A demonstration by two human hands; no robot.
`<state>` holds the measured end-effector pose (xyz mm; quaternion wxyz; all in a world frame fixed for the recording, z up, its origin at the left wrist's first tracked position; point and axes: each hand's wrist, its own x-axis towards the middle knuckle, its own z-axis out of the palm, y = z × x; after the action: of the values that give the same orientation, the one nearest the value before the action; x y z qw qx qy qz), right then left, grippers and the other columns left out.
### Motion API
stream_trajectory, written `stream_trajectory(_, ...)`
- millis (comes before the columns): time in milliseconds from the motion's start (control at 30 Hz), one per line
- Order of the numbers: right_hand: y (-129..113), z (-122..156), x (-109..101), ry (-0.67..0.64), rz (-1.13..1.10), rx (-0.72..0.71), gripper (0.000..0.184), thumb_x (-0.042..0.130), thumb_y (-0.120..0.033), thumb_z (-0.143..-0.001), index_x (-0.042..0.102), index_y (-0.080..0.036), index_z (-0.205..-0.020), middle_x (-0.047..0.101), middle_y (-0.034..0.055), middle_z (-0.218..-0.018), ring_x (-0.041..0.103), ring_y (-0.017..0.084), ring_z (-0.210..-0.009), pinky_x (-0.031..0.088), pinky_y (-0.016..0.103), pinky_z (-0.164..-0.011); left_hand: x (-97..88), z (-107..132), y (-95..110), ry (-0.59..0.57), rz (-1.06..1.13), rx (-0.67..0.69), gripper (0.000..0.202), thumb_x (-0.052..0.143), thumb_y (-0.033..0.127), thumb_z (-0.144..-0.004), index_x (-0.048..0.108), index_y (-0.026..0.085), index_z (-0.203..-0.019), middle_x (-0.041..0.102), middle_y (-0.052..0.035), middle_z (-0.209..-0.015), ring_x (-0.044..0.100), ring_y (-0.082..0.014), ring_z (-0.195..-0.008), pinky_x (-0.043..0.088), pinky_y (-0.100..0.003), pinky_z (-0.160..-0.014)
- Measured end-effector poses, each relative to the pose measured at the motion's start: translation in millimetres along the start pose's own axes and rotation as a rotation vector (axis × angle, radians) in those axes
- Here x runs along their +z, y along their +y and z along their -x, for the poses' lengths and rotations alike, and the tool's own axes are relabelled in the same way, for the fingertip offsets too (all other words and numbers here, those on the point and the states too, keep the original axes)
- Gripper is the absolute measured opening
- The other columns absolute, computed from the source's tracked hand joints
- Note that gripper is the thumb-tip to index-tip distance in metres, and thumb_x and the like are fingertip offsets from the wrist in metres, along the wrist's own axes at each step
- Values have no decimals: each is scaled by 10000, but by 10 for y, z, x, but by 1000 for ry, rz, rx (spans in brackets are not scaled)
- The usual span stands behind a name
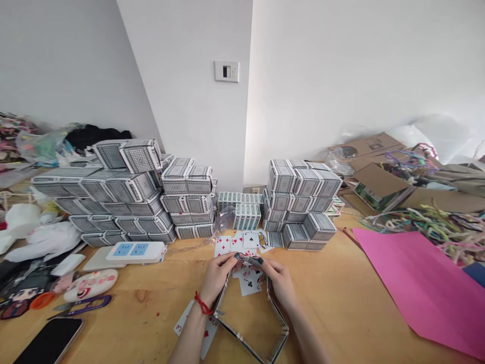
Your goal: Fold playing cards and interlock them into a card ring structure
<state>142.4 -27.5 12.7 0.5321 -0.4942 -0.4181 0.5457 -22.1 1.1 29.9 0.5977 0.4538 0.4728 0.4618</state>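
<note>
Both of my hands meet at the middle of the wooden table (341, 303) over a ring of playing cards standing on edge (250, 323). My left hand (217, 275), with a red string at the wrist, and my right hand (278, 280) pinch one card (250, 261) at the ring's far side. Loose face-up cards (242, 241) lie just beyond my fingers, and more (250, 283) lie inside the ring. Another face-up card (182, 321) lies under my left forearm.
Stacks of boxed card decks rise at the left (125, 197) and right (299, 202). A power strip (136, 251), scissors (83, 306) and a phone (49, 341) lie at the left. A pink paper sheet (420, 288), cardboard boxes (382, 184) and coloured strips (435, 220) fill the right.
</note>
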Motion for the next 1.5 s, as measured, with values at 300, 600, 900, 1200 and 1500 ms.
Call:
stream_trajectory(300, -12, 14, -5, -33, 18, 30, 469, 593, -566, -676, 731, -152, -848, 697, 93, -764, 547, 172, -558, 403, 240, -469, -9, -10, -40, 2, 84, -43, 263, 673, 332, -622, 725, 154, -809, 711, -78, -896, 636, -246, -871, 520, -336, -755)
stream_trajectory(600, -22, -2, -21, -39, 56, -24, 440, 601, -546, -685, 733, -158, -844, 698, 83, -759, 594, 218, -705, 442, 263, -584, -38, -21, -85, 0, 63, -54, 294, 678, 351, -623, 722, 151, -833, 710, -86, -895, 636, -245, -862, 518, -337, -759)
stream_trajectory(900, -30, 7, -17, -13, 48, -3, 418, 606, -559, -672, 739, -192, -820, 702, 50, -741, 565, 182, -625, 416, 242, -582, -42, -42, -133, -13, -18, 0, 300, 657, 362, -648, 724, 163, -862, 714, -80, -858, 644, -224, -791, 511, -318, -736)
stream_trajectory(1200, 6, -13, -46, -54, 9, 22, 398, 626, -530, -669, 734, -178, -821, 701, 71, -771, 614, 249, -799, 446, 312, -749, 0, -3, -62, 25, -28, 9, 280, 661, 352, -639, 732, 164, -834, 712, -78, -854, 632, -214, -761, 508, -304, -692)
stream_trajectory(1500, 19, -17, -35, -37, 67, -16, 406, 604, -534, -689, 733, -176, -829, 703, 62, -761, 601, 225, -737, 451, 286, -701, -2, 3, -53, 1, 13, -12, 280, 664, 346, -632, 732, 169, -838, 711, -77, -878, 633, -224, -801, 509, -321, -732)
